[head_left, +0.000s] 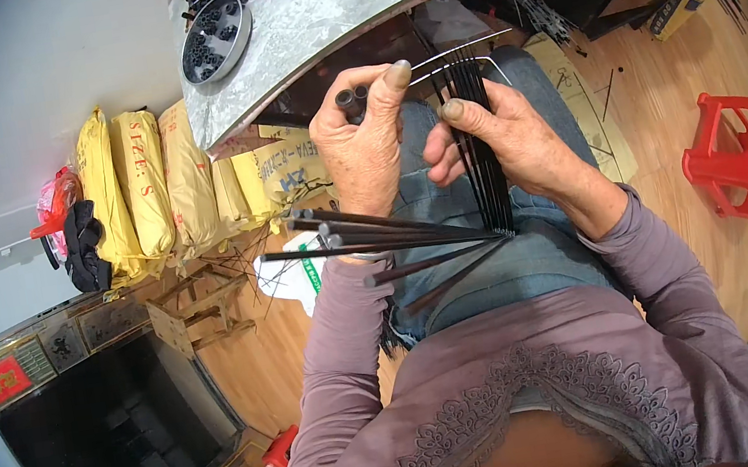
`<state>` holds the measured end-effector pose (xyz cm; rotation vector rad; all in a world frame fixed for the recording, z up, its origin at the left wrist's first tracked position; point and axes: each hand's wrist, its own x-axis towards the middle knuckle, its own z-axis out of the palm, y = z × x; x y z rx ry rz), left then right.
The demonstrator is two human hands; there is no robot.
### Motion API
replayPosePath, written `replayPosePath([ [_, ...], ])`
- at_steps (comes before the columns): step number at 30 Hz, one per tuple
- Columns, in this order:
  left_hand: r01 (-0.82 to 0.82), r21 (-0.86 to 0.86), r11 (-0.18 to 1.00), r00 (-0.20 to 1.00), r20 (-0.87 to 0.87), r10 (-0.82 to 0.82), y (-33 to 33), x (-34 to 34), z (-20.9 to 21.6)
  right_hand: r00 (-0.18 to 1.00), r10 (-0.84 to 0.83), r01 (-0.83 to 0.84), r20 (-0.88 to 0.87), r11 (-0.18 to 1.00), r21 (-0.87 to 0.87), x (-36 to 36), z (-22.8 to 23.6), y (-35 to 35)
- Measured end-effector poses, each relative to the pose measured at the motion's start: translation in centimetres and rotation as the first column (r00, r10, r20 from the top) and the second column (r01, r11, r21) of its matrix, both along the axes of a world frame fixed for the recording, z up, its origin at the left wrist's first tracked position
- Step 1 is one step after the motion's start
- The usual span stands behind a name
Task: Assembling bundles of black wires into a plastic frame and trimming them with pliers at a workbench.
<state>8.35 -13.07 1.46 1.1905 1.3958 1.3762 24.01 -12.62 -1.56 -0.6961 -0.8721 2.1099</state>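
Blouse, right fingers half-curled around rods

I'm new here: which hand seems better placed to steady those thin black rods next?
Probably the right hand: its thumb lies across the thin black rods, toward their upper ends. The left hand is off to their left, wrapped around dark hollow tubes, so it looks less free.
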Motion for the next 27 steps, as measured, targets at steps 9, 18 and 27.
replayPosePath([
  [9,0.254,-0.256,0.933,0.797,0.602,-0.052,0.9,-1.2,-1.0,0.999,-0.039,0.039,0.008,0.999,0.011,-0.3,-0.4,0.0],
  [18,0.296,-0.161,0.942,0.783,0.606,-0.143,2.5,-0.7,-1.5,0.999,-0.048,0.048,0.018,0.999,-0.024,-0.2,-0.2,0.1],
  [27,0.251,-0.163,0.954,0.792,0.601,-0.105,3.1,0.2,-1.6,0.998,-0.059,0.059,0.000,0.996,-0.060,0.0,-0.6,0.4],
])
